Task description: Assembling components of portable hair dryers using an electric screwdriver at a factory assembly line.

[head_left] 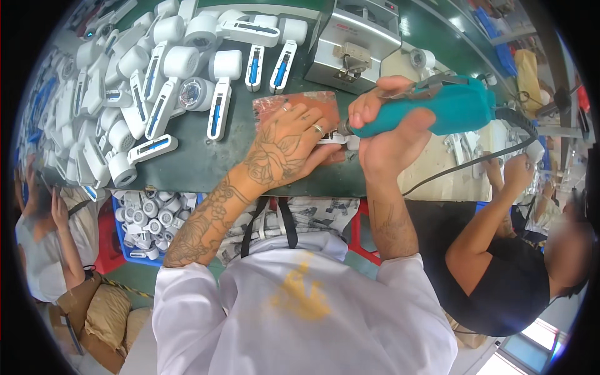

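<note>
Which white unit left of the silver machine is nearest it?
The group's rightmost white plastic unit, its open handle showing blue inside, beside the boxy silver metal machine; the others lie farther left.

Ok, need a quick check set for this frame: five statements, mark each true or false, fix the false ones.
1. The right hand grips a teal power tool. True.
2. The left hand is on the tool's cord. False: it lies over the reddish-brown pad, beside the white part at the tool's tip.
3. A blue crate below the bench holds white pieces. True.
4. The metal machine stands left of the piled white units. False: it stands to their right.
5. The cord is bright yellow. False: it is black.
</note>
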`<state>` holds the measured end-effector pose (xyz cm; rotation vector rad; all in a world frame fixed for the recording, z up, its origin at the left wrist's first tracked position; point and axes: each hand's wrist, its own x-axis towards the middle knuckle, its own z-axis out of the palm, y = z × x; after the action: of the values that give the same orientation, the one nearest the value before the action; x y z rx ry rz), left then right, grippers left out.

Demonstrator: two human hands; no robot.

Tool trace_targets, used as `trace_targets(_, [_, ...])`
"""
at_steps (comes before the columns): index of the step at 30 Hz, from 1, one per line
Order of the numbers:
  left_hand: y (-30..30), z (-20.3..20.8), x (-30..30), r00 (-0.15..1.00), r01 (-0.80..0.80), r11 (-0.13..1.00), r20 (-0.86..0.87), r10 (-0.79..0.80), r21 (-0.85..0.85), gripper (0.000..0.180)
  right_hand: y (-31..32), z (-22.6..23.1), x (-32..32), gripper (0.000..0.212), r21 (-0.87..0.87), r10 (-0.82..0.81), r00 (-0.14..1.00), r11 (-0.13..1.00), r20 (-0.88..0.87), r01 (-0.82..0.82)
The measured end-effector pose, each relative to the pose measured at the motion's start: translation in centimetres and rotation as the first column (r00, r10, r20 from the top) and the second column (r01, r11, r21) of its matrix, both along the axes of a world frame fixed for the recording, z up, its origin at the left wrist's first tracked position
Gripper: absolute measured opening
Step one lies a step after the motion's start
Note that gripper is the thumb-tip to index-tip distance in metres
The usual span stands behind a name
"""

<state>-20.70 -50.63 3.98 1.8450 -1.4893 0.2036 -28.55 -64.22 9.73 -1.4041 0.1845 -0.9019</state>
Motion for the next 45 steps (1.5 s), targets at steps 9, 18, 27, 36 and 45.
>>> trace_targets(9, [0.0, -0.5, 0.2, 0.999, -0.004, 1.000, -0.046, 0.004, -0.007, 0.034, -0.2, -0.1, -0.3, 0.085, 0.026, 0.015, 1.000, 1.000, 0.019, -0.016])
trace_targets(18, [-0.1, -0.2, 0.2, 0.982, 0.025, 0.999, -0.188, -0.020, 0.026, 0.029, -0.4, -0.5, 0.1, 0.087, 0.002, 0.030, 1.000, 1.000, 0.004, -0.030])
trace_targets(27, [-0.3, 0.2, 0.7, 0.966, 0.055, 0.998, -0.253, -0.048, 0.022, 0.027, -0.7, -0.3, 0.3, 0.089, 0.010, 0.028, 1.000, 1.000, -0.008, -0.028])
trace_targets(36, [-0.6, 0.1, 0.3, 0.987, 0.035, 0.999, -0.156, -0.031, 0.019, 0.031, -0.7, -0.6, -0.1, 0.088, -0.021, 0.063, 0.998, 0.998, -0.005, -0.063])
trace_targets(45, [-1.3, 1.4, 1.8, 0.976, -0.019, 0.988, -0.211, 0.051, 0.154, 0.026, -3.7, 1.3, 2.7, 0.069, -0.009, -0.002, 0.985, 1.000, 0.171, 0.004])
